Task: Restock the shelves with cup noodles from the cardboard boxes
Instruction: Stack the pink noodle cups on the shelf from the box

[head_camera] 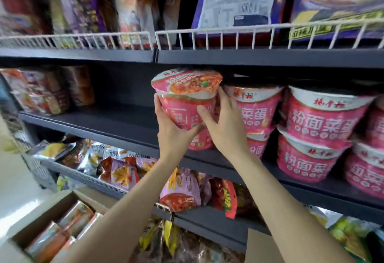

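Both my hands hold a pink cup noodle tub (187,98) at the middle shelf (99,123). My left hand (172,131) grips its left side and base. My right hand (222,125) wraps its right side, thumb on the front. The tub sits tilted on top of another pink tub (199,141), mostly hidden behind my hands. To the right, several matching pink tubs (320,121) stand stacked two high. An open cardboard box (54,206) at the lower left holds more wrapped cups (68,227).
The upper shelf (249,57) with a white wire rail (228,34) hangs just above the held tub. Snack packets (39,94) lie at the left of the middle shelf. Bagged snacks (124,171) fill the lower shelf.
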